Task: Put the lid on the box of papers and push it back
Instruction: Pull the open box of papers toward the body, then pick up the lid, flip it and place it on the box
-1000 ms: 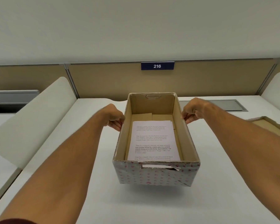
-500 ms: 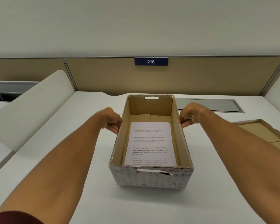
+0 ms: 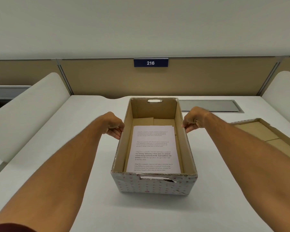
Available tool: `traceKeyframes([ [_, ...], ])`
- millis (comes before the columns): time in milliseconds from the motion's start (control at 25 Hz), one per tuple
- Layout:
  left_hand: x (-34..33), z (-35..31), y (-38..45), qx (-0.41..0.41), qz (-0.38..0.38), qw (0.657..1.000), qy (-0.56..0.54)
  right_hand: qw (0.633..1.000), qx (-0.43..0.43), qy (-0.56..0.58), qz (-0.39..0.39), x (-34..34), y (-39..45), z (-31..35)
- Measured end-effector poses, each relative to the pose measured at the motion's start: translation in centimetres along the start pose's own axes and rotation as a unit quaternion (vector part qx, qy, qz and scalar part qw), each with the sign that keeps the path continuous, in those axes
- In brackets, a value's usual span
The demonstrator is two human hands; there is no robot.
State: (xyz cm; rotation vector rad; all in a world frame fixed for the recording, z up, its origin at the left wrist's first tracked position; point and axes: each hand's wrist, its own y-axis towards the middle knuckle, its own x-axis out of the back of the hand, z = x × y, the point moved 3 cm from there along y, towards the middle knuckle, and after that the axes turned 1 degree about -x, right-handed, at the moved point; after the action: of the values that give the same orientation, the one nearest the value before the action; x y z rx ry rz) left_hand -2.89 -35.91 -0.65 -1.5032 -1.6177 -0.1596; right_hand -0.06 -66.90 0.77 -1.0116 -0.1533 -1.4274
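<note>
An open cardboard box (image 3: 153, 185) with a white, red-dotted outside stands on the white desk in front of me. Printed white papers (image 3: 153, 149) lie flat on its bottom. My left hand (image 3: 113, 125) pinches the top edge of the box's left wall. On the right wall's top edge my right hand (image 3: 193, 120) holds the same way. The lid (image 3: 267, 133) lies upside down on the desk at the right, its brown inside facing up, partly hidden behind my right forearm.
A tan partition with a blue "216" sign (image 3: 150, 62) runs along the desk's far edge. A grey cable hatch (image 3: 209, 106) is set into the desk behind the box. White curved dividers (image 3: 29, 111) flank the desk on both sides.
The box has come down from just above the desk and now rests on it, slightly nearer to me. Both hands have kept their hold on its side walls.
</note>
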Motion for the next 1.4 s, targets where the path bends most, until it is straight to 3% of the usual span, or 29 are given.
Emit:
traceKeyframes([
  [200,0.2,0.0,0.0,-0.042,-0.024,0.995,0.089,0.998,0.007,0.057,-0.033,-0.2,-1.2,-1.2],
  [320,0.2,-0.7,-0.7,-0.094,-0.110,0.965,0.217,0.991,0.075,0.077,-0.075,-0.3,-1.9,-1.6],
  [400,-0.7,-2.0,-1.2,-0.171,-0.188,0.930,0.265,0.973,0.169,-0.009,-0.159,0.0,-2.9,-1.6],
  [480,-2.8,-3.8,-1.9,-0.276,-0.194,0.907,0.253,0.935,0.238,-0.113,-0.237,-0.1,-4.4,-2.0],
  [640,-7.7,-7.3,-3.8,-0.380,-0.179,0.859,0.293,0.880,0.233,-0.299,-0.285,0.5,-5.8,-4.2],
  [840,-12.7,-11.1,-6.2,-0.447,-0.179,0.814,0.323,0.858,0.215,-0.338,-0.323,3.5,-6.7,-8.0],
  [1080,-18.5,-15.0,-8.2,-0.456,-0.157,0.805,0.347,0.859,0.177,-0.341,-0.339,7.4,-5.9,-13.4],
  [1400,-28.5,-18.1,-8.0,-0.409,-0.118,0.836,0.347,0.872,0.170,-0.363,-0.280,10.9,-1.5,-21.1],
])
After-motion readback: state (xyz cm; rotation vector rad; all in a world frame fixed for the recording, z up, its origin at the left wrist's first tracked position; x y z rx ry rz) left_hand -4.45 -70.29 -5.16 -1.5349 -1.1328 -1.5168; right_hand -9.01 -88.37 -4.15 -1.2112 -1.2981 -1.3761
